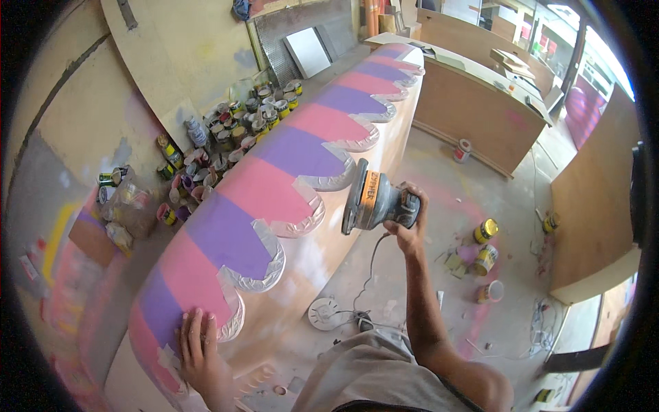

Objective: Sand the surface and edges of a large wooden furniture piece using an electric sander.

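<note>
A long curved panel [237,196] runs from the near left to the far middle, painted in pink and purple stripes. Silvery masking tape [264,275] follows its scalloped lower edge, above a bare tan side. My left hand [204,357] rests on the near end with fingers spread flat, touching the paint and tape. My right hand [410,218] is wrapped round the grip of a power sander [373,200], dark with an orange band. The sander is tilted on its side, its round pad facing the panel's taped edge; whether the pad touches I cannot tell. A cord [371,275] trails down from it.
Many paint cans [240,127] crowd the floor behind the panel. On the right stand yellow-labelled cans [486,230] and a white tub [490,292]. A cable reel [322,314] lies by my feet. Wooden counters [460,110] and a curved board [597,199] stand beyond; loose wires [542,326] lie right.
</note>
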The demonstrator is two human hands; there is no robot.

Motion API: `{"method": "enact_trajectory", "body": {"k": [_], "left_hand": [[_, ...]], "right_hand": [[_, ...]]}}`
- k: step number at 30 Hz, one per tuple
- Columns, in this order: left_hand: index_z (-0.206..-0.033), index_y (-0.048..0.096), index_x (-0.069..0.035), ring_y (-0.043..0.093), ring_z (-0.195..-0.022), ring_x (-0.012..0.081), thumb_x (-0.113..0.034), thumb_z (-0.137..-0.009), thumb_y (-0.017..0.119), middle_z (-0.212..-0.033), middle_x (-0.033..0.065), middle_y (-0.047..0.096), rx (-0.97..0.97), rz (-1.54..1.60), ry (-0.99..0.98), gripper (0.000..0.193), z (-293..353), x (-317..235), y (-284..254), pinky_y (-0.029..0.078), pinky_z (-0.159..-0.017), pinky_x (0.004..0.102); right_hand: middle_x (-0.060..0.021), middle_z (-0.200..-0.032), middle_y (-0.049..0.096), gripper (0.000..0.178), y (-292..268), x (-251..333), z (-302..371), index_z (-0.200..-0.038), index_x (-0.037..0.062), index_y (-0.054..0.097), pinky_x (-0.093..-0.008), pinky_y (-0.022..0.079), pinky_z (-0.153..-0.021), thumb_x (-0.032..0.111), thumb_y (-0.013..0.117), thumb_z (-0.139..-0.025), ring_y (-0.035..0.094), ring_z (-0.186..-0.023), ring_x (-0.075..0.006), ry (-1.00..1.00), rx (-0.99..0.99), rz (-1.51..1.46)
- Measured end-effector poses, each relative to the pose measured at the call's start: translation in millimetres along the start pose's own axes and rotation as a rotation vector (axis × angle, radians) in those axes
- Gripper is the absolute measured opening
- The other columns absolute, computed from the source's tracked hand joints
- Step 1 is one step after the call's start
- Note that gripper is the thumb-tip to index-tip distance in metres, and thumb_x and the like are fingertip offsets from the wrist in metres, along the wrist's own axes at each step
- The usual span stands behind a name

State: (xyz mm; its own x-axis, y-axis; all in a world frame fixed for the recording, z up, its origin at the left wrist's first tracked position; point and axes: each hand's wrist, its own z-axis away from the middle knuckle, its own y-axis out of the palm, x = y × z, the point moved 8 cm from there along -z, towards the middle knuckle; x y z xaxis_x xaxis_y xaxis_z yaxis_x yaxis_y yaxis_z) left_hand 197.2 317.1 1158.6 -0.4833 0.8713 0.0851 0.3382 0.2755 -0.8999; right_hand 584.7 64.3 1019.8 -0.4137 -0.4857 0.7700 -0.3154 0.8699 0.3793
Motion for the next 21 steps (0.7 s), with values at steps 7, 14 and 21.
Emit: {"method": "enact_trajectory", "body": {"k": [7,14,21], "left_hand": [[-0.124,0.067,-0.008,0.058,-0.128,0.0401,-0.006,-0.094,0.057,-0.136,0.0133,0.062,-0.034,0.026,-0.013,0.032,0.5,5.0,6.7,0.048,-0.107,0.0546],[-0.126,0.066,-0.008,0.058,-0.128,0.0400,-0.005,-0.095,0.055,-0.137,0.0132,0.062,-0.006,-0.001,-0.023,0.033,-1.2,1.5,3.3,0.046,-0.108,0.0559],[-0.127,0.067,-0.007,0.056,-0.130,0.0406,-0.006,-0.093,0.055,-0.137,0.0140,0.061,0.015,0.033,-0.065,0.035,-2.4,-1.5,2.4,0.043,-0.112,0.0556]], "right_hand": [[-0.0144,-0.130,0.051,0.095,-16.5,-30.3,-60.8,-0.141,0.0139,0.045,-0.0385,0.045,-0.102,0.016,0.088,-0.056,0.053,-0.119,-0.0300,0.062,0.246,-0.242],[-0.0154,-0.127,0.053,0.095,-18.0,-51.2,-87.1,-0.140,0.0133,0.047,-0.0370,0.048,-0.099,0.015,0.086,-0.052,0.055,-0.119,-0.0294,0.211,0.357,-0.323],[-0.0157,-0.126,0.054,0.094,-15.2,-58.6,-85.9,-0.138,0.0135,0.050,-0.0374,0.049,-0.097,0.021,0.087,-0.052,0.056,-0.116,-0.0291,0.225,0.299,-0.392]]}}
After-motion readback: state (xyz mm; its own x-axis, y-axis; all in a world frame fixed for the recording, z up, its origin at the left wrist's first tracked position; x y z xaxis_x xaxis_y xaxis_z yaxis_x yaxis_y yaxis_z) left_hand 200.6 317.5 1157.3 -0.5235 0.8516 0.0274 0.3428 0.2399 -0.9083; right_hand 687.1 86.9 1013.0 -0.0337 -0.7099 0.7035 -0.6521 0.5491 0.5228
